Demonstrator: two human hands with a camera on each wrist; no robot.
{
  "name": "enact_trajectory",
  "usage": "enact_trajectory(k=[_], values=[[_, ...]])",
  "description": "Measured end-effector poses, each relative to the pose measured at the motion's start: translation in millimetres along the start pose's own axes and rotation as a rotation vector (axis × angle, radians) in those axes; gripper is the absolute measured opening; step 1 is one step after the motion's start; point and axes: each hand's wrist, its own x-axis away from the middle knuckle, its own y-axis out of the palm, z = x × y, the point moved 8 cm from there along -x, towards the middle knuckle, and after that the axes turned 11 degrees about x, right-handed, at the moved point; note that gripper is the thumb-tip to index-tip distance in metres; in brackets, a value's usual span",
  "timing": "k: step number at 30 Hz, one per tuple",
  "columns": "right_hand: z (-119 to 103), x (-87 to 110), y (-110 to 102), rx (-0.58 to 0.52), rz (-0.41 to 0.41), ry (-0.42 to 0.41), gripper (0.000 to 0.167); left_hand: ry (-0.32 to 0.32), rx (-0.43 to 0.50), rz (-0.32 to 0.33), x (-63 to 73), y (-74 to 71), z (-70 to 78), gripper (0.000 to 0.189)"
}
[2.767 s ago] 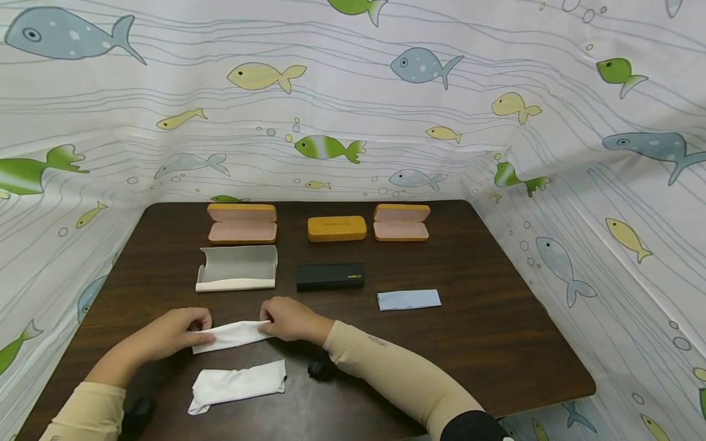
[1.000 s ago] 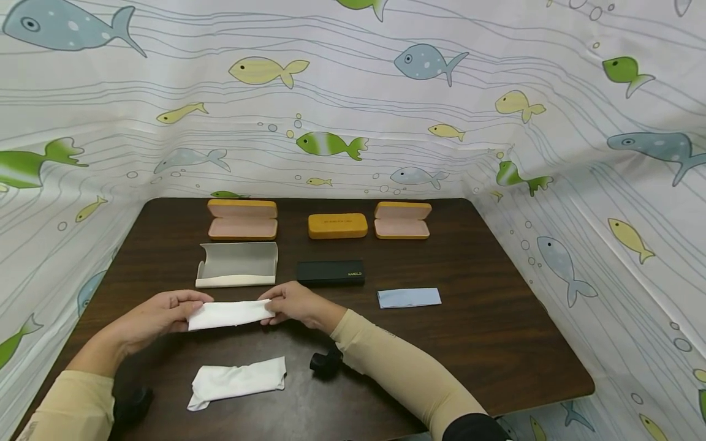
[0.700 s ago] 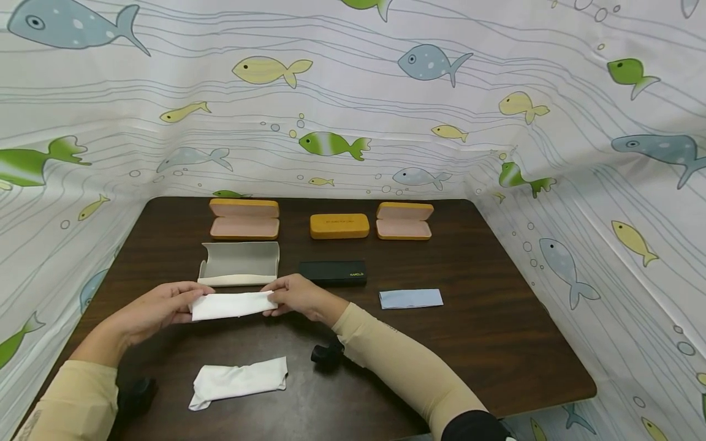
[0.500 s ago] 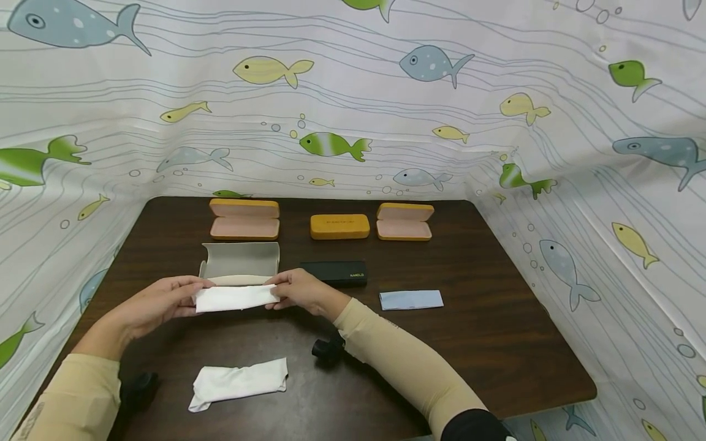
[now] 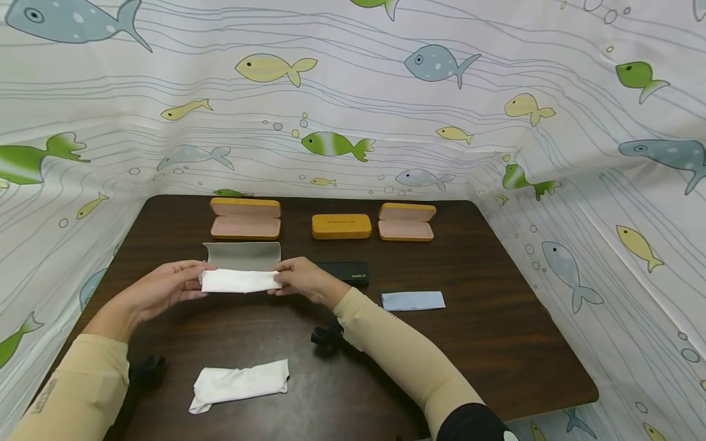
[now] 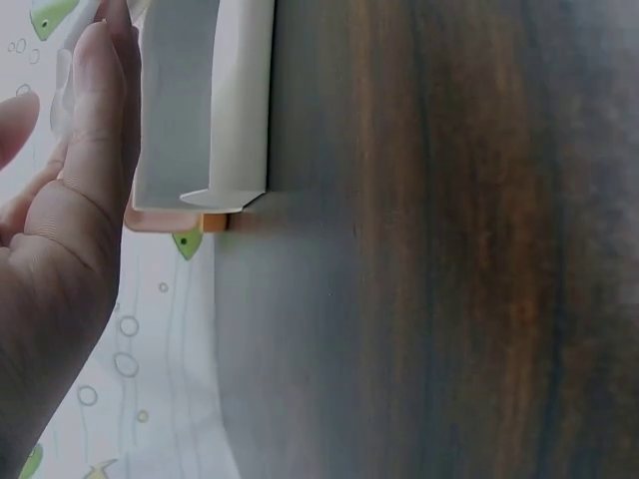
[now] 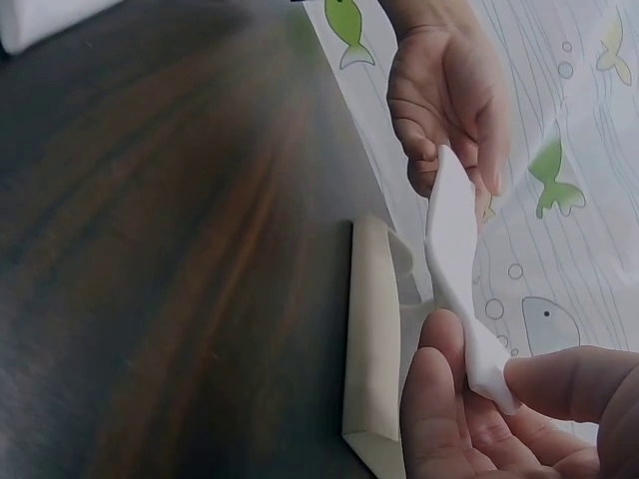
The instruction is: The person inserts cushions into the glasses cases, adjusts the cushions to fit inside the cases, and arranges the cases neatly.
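Sleeve [image 5: 74, 392], beige, covers the left forearm as far as the wrist. Left hand [image 5: 162, 291] pinches the left end of a folded white cloth [image 5: 239, 282] between thumb and fingers. The cloth is held raised off the dark wood tabletop [image 5: 496, 349], stretched lengthwise between both hands; it partly hides a pale case [image 5: 241, 253], open with a grey interior, standing just behind it. Contact between cloth and case cannot be determined.

Directly behind the pale case is a yellow case [image 5: 245, 228], open, lined in pink. Nearer the person, a second white cloth [image 5: 239, 384] lies flat on the tabletop, uneven at its left end.

Right hand [image 5: 303, 278] pinches the cloth's right end, thumb against fingers. Beyond it lies a black case [image 5: 350, 272], closed, bearing small lettering and partly covered by the hand. Behind that is a closed yellow case [image 5: 341, 226]. Further right stands a smaller yellow case [image 5: 406, 222], open and pink-lined; nearer the person lies a folded light-blue cloth [image 5: 412, 301].
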Motion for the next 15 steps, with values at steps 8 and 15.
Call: enact_trajectory(k=[8,15], values=[[-6.4,-14.0,-8.9,0.011,0.029,-0.003,0.03,-0.012,0.059,0.033,-8.6,-7.7,3.0,0.041],[-7.3,-22.9,-8.0,0.032,0.015,0.014,0.031,-0.014,0.138,0.053,-12.3,-17.8,0.8,0.039]])
